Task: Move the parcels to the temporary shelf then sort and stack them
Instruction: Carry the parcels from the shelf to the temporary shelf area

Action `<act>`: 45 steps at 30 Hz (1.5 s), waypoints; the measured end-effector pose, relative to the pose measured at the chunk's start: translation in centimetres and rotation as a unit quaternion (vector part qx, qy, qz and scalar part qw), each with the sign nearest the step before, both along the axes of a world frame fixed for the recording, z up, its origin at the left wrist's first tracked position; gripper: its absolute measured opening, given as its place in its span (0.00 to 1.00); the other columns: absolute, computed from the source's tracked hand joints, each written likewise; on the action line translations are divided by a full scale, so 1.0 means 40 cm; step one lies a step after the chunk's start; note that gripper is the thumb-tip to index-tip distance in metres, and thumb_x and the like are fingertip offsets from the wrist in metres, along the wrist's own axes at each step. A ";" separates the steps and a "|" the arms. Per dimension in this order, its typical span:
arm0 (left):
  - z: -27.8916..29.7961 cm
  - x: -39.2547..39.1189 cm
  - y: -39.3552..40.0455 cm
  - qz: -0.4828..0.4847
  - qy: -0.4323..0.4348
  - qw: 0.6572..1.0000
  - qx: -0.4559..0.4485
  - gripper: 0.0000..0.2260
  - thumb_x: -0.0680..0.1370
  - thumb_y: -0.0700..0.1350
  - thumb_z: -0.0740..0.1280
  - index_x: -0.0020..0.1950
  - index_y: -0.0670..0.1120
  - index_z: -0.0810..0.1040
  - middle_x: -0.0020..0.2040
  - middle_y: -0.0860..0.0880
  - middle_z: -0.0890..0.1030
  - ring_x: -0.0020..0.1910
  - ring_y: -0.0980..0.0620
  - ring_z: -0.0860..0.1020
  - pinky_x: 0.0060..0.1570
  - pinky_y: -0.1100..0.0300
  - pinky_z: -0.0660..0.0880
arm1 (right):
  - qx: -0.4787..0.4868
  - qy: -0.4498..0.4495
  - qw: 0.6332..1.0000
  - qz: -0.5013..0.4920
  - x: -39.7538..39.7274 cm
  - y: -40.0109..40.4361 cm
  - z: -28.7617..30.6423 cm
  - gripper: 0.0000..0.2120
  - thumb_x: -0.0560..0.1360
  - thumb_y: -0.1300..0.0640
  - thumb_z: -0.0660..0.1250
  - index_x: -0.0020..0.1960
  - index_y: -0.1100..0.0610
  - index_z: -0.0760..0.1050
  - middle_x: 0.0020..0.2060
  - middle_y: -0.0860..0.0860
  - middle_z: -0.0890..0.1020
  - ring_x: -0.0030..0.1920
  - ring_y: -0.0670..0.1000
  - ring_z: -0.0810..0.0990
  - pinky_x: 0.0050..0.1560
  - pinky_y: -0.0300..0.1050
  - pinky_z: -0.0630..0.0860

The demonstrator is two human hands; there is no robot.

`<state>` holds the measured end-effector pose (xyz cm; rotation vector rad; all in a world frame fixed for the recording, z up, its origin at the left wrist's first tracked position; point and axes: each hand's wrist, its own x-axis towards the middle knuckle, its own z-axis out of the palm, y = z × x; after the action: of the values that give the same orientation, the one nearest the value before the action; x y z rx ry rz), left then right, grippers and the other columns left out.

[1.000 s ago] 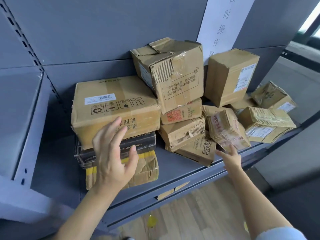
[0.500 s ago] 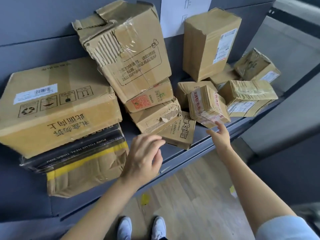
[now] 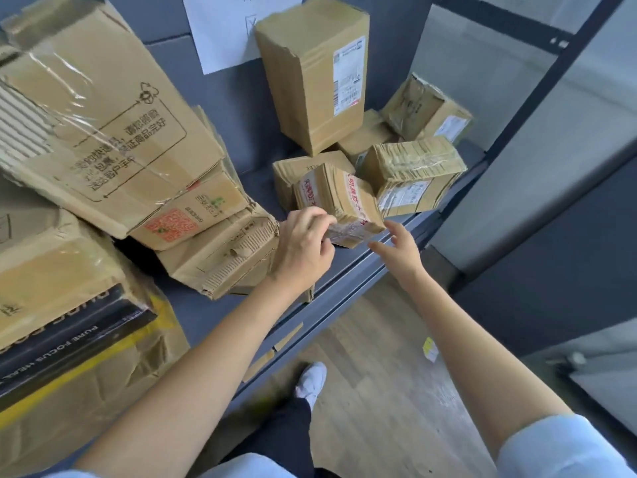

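Where the grey shelf meets its front edge, a small parcel bound in red-printed tape is seen tilted, its lower corner resting on the shelf. The left hand is laid against the parcel's left lower side, its fingers curled and touching the taped cardboard; whether a full hold has been taken cannot be told. The right hand is held just right of the parcel's lower corner, its fingers spread and loose, with nothing enclosed.

Directly behind the left fingers, a plain brown box is pressed against the taped parcel. To the right of the right fingers, a tape-wrapped box with a white label lies touching or nearly touching the parcel. Further back, a tall box is stood upright before a white paper sheet, and a crumpled parcel is tipped near the shelf's corner post. Left of the left fingers, a leaning stack is found: a large taped carton over an orange-labelled box and a torn box, close against the left wrist.
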<state>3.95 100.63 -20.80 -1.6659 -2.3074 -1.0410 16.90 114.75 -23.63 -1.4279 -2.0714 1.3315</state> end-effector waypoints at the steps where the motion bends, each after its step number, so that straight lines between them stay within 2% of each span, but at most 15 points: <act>1: -0.001 -0.002 0.032 0.004 -0.005 1.000 -0.014 0.13 0.68 0.38 0.65 0.52 0.40 0.78 0.53 0.41 0.77 0.51 0.39 0.75 0.48 0.44 0.74 | -0.005 0.004 1.000 -0.002 -0.004 0.008 -0.002 0.30 0.74 0.57 0.69 0.73 0.56 0.64 0.70 0.54 0.68 0.69 0.54 0.66 0.67 0.49 0.65; 6: -0.039 -0.058 0.132 0.062 -0.076 0.991 -0.087 0.33 0.69 0.48 0.73 0.70 0.44 0.66 0.70 0.38 0.65 0.67 0.36 0.63 0.61 0.41 0.65 | -0.053 0.043 0.997 -0.019 -0.023 0.065 -0.004 0.34 0.74 0.58 0.70 0.75 0.56 0.58 0.72 0.53 0.65 0.72 0.54 0.65 0.67 0.49 0.66; 10: -0.094 -0.104 0.141 0.058 -0.147 0.983 -0.090 0.45 0.66 0.50 0.77 0.75 0.40 0.57 0.74 0.37 0.60 0.70 0.35 0.60 0.68 0.41 0.60 | -0.110 0.062 0.992 -0.010 -0.056 0.107 -0.012 0.37 0.72 0.59 0.73 0.75 0.57 0.57 0.71 0.53 0.66 0.68 0.50 0.68 0.66 0.47 0.68; 13: -0.114 -0.120 0.147 0.048 -0.184 0.979 -0.075 0.47 0.64 0.54 0.75 0.76 0.41 0.55 0.75 0.39 0.58 0.72 0.37 0.59 0.68 0.43 0.60 | -0.137 0.064 0.988 0.020 -0.080 0.128 -0.019 0.39 0.70 0.60 0.74 0.75 0.58 0.58 0.66 0.50 0.69 0.61 0.46 0.69 0.61 0.41 0.69; 17: -0.125 -0.117 0.156 0.036 -0.232 0.970 -0.069 0.46 0.65 0.59 0.70 0.76 0.48 0.53 0.77 0.43 0.54 0.74 0.43 0.55 0.70 0.47 0.58 | -0.142 0.029 0.988 0.057 -0.085 0.141 -0.038 0.54 0.54 0.43 0.73 0.76 0.56 0.56 0.66 0.50 0.70 0.64 0.49 0.71 0.50 0.30 0.72; 19: -0.136 -0.114 0.154 0.035 -0.225 0.972 -0.055 0.44 0.65 0.63 0.67 0.75 0.50 0.53 0.77 0.45 0.53 0.74 0.45 0.55 0.69 0.51 0.57 | -0.145 0.007 0.986 0.078 -0.088 0.151 -0.038 0.54 0.56 0.46 0.73 0.76 0.56 0.54 0.66 0.51 0.70 0.62 0.49 0.73 0.48 0.29 0.73; 21: -0.134 -0.108 0.153 0.043 -0.244 0.967 -0.055 0.44 0.65 0.65 0.66 0.75 0.53 0.53 0.78 0.47 0.51 0.74 0.48 0.52 0.69 0.52 0.55 | -0.144 -0.027 0.983 0.107 -0.093 0.164 -0.028 0.54 0.59 0.47 0.75 0.77 0.55 0.52 0.66 0.51 0.71 0.62 0.50 0.73 0.55 0.35 0.73; 23: -0.125 -0.101 0.160 0.063 -0.271 0.960 -0.044 0.43 0.64 0.67 0.65 0.74 0.54 0.52 0.78 0.47 0.51 0.74 0.49 0.52 0.70 0.53 0.55 | -0.121 -0.073 0.978 0.153 -0.098 0.179 -0.015 0.51 0.66 0.48 0.76 0.78 0.56 0.49 0.68 0.51 0.69 0.67 0.51 0.70 0.64 0.44 0.69; 25: -0.115 -0.097 0.174 0.075 -0.281 0.956 -0.044 0.42 0.64 0.67 0.64 0.74 0.57 0.51 0.77 0.46 0.52 0.75 0.48 0.52 0.71 0.50 0.56 | -0.090 -0.122 0.967 0.203 -0.104 0.195 0.009 0.46 0.70 0.49 0.73 0.78 0.55 0.48 0.70 0.52 0.66 0.69 0.52 0.67 0.65 0.44 0.66; 28: -0.112 -0.097 0.195 0.083 -0.262 0.960 -0.051 0.41 0.65 0.66 0.64 0.74 0.58 0.51 0.77 0.44 0.53 0.75 0.46 0.54 0.71 0.47 0.57 | -0.061 -0.159 0.951 0.257 -0.109 0.225 0.051 0.40 0.72 0.48 0.71 0.77 0.56 0.54 0.70 0.52 0.69 0.68 0.52 0.69 0.63 0.44 0.68; 31: -0.110 -0.079 0.202 0.112 -0.270 0.955 -0.053 0.40 0.66 0.66 0.63 0.73 0.60 0.50 0.77 0.46 0.53 0.74 0.47 0.54 0.71 0.50 0.56 | -0.027 -0.161 0.935 0.314 -0.110 0.239 0.071 0.27 0.73 0.51 0.70 0.68 0.57 0.67 0.61 0.53 0.75 0.59 0.52 0.74 0.55 0.43 0.71; 34: -0.108 -0.048 0.206 0.126 -0.264 0.955 -0.050 0.40 0.66 0.64 0.62 0.74 0.57 0.50 0.77 0.47 0.51 0.75 0.48 0.53 0.71 0.53 0.53 | 0.032 -0.189 0.900 0.391 -0.105 0.245 0.077 0.25 0.73 0.51 0.70 0.67 0.57 0.68 0.60 0.52 0.72 0.58 0.52 0.73 0.52 0.40 0.70; 39: -0.079 -0.018 0.216 0.158 -0.276 0.947 -0.046 0.39 0.64 0.64 0.61 0.72 0.59 0.50 0.77 0.48 0.51 0.75 0.52 0.50 0.69 0.58 0.50 | 0.071 -0.079 0.919 0.380 -0.112 0.270 0.101 0.21 0.75 0.52 0.69 0.65 0.58 0.73 0.59 0.52 0.79 0.56 0.48 0.77 0.54 0.38 0.73; 43: -0.030 -0.036 0.218 0.192 -0.263 0.945 -0.014 0.39 0.65 0.67 0.60 0.73 0.58 0.52 0.77 0.48 0.52 0.75 0.53 0.50 0.70 0.56 0.50 | 0.036 0.047 0.944 0.324 -0.142 0.308 0.143 0.16 0.75 0.59 0.69 0.61 0.60 0.77 0.52 0.51 0.81 0.51 0.45 0.79 0.51 0.29 0.74; 45: 0.011 -0.069 0.230 0.225 -0.243 0.944 0.005 0.40 0.66 0.66 0.60 0.75 0.53 0.55 0.77 0.47 0.53 0.75 0.52 0.50 0.69 0.58 0.49 | 0.006 0.093 0.953 0.289 -0.164 0.340 0.161 0.14 0.75 0.60 0.68 0.59 0.61 0.78 0.50 0.51 0.82 0.49 0.45 0.80 0.50 0.35 0.76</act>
<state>1.18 109.84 -20.36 -0.8552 -2.7723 -1.4566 10.33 128.35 -17.17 -0.6614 -2.4539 1.5735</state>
